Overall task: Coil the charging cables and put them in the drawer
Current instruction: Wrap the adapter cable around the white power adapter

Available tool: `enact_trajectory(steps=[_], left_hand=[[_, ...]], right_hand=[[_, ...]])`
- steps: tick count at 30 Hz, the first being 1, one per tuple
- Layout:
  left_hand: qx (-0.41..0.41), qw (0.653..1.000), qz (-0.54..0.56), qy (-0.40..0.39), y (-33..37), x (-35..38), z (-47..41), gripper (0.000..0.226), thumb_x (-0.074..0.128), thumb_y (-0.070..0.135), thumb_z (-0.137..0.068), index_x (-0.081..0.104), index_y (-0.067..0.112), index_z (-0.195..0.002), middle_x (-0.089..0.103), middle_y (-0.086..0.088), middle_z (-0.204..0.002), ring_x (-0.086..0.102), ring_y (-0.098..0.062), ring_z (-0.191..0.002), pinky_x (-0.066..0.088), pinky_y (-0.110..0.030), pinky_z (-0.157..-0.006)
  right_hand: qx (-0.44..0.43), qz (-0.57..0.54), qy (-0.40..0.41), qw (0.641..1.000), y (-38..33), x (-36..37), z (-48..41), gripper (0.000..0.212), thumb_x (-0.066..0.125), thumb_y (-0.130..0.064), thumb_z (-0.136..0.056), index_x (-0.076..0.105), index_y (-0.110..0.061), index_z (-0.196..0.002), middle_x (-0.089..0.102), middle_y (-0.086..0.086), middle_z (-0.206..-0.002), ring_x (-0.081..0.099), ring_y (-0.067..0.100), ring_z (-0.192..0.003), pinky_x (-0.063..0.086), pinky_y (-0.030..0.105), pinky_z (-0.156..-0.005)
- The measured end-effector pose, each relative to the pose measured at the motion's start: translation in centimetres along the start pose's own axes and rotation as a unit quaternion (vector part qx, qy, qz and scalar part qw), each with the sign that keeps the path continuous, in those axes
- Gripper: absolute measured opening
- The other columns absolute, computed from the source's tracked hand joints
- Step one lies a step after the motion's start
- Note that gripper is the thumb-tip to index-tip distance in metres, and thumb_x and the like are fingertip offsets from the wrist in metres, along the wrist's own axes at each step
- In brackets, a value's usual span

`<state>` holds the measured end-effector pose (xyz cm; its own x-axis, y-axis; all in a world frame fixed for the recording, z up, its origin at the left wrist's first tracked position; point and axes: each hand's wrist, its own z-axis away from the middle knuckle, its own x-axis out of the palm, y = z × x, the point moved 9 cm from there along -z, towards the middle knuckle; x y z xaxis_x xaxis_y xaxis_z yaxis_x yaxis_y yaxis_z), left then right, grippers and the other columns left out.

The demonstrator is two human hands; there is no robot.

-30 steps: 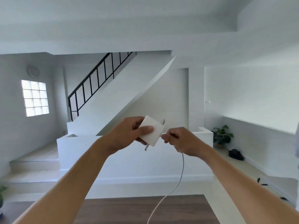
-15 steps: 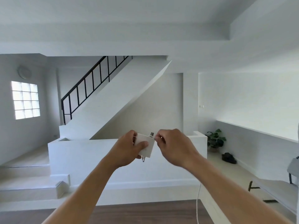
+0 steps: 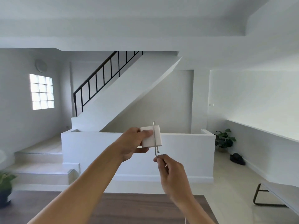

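Moved: right hand (image 3: 171,172) is dropping below the charger brick (image 3: 151,138), drawing cable (image 3: 155,139) across it.
Left hand (image 3: 135,142): pinching the brick.
Right hand: pinching the cable.
Progress: first wraps going on; drawer not in view.

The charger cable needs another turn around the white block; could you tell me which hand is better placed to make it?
The right hand: it already pinches the cable just below the charger block, while the left hand grips the block.
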<state>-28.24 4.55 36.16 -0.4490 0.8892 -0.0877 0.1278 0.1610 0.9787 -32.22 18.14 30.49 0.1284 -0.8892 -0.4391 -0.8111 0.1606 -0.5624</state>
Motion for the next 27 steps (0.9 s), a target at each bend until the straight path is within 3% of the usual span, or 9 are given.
enact_trajectory(steps=[5,10,15,19,22,24,27], left_hand=[[0.021,0.997,-0.060,-0.032,0.4,0.5,1.2,0.030,0.056,0.026,-0.098,0.063,0.005,-0.118,0.059,-0.003,-0.095,0.052,-0.015,-0.080,0.045,-0.025,-0.060],[0.027,0.992,-0.083,-0.093,0.3,0.5,2.7,0.024,0.057,0.026,-0.097,0.065,0.011,-0.113,0.062,0.003,-0.089,0.054,-0.012,-0.076,0.045,-0.026,-0.063],[0.035,0.934,-0.330,-0.129,-0.9,0.2,2.9,0.021,0.059,0.034,-0.096,0.056,0.016,-0.106,0.064,0.000,-0.090,0.050,-0.004,-0.061,0.042,-0.022,-0.060],[0.012,0.920,-0.363,-0.144,-2.2,-0.5,2.9,0.028,0.061,0.040,-0.093,0.057,0.016,-0.107,0.067,-0.007,-0.099,0.051,-0.015,-0.075,0.043,-0.028,-0.066],[0.047,0.893,-0.434,-0.111,-2.0,-0.8,2.5,0.028,0.061,0.042,-0.092,0.057,0.018,-0.106,0.068,-0.005,-0.100,0.055,-0.014,-0.070,0.045,-0.026,-0.063],[0.069,0.904,-0.413,-0.083,-1.5,-1.1,2.2,0.025,0.063,0.039,-0.092,0.058,0.017,-0.104,0.066,-0.004,-0.100,0.062,-0.017,-0.067,0.055,-0.030,-0.059],[0.092,0.937,-0.335,-0.041,-1.0,-2.2,1.9,0.024,0.064,0.032,-0.092,0.059,0.011,-0.103,0.061,-0.006,-0.103,0.069,-0.025,-0.084,0.062,-0.041,-0.064]], right_hand=[[-0.037,-0.038,0.004,0.999,-0.1,-0.1,-0.7,0.019,0.045,-0.025,-0.100,0.061,-0.024,-0.091,0.056,-0.025,-0.060,0.042,0.010,-0.046,0.028,0.016,-0.050],[-0.069,-0.001,0.021,0.997,0.5,-1.8,-2.1,0.016,0.049,-0.019,-0.099,0.062,-0.022,-0.090,0.052,-0.028,-0.063,0.051,-0.003,-0.061,0.032,0.009,-0.056],[-0.048,0.142,-0.092,0.984,0.3,-1.9,-5.0,0.021,0.043,-0.035,-0.099,0.061,-0.029,-0.089,0.056,-0.020,-0.069,0.053,0.004,-0.068,0.040,0.026,-0.064],[-0.045,0.158,-0.140,0.976,-1.4,-3.0,-6.8,0.023,0.046,-0.037,-0.098,0.065,-0.025,-0.092,0.058,-0.013,-0.068,0.053,0.008,-0.065,0.039,0.027,-0.060],[-0.069,0.182,-0.150,0.969,-3.4,-3.0,-6.9,0.024,0.048,-0.037,-0.096,0.066,-0.022,-0.092,0.056,-0.010,-0.065,0.053,0.012,-0.064,0.038,0.028,-0.059],[-0.092,0.203,-0.132,0.966,-4.8,-2.8,-6.5,0.024,0.048,-0.037,-0.096,0.065,-0.021,-0.090,0.055,-0.010,-0.068,0.053,0.017,-0.069,0.036,0.029,-0.062],[-0.104,0.217,-0.094,0.966,-5.7,-2.8,-5.3,0.024,0.046,-0.035,-0.097,0.060,-0.022,-0.084,0.060,-0.009,-0.074,0.055,0.021,-0.072,0.037,0.029,-0.062]])
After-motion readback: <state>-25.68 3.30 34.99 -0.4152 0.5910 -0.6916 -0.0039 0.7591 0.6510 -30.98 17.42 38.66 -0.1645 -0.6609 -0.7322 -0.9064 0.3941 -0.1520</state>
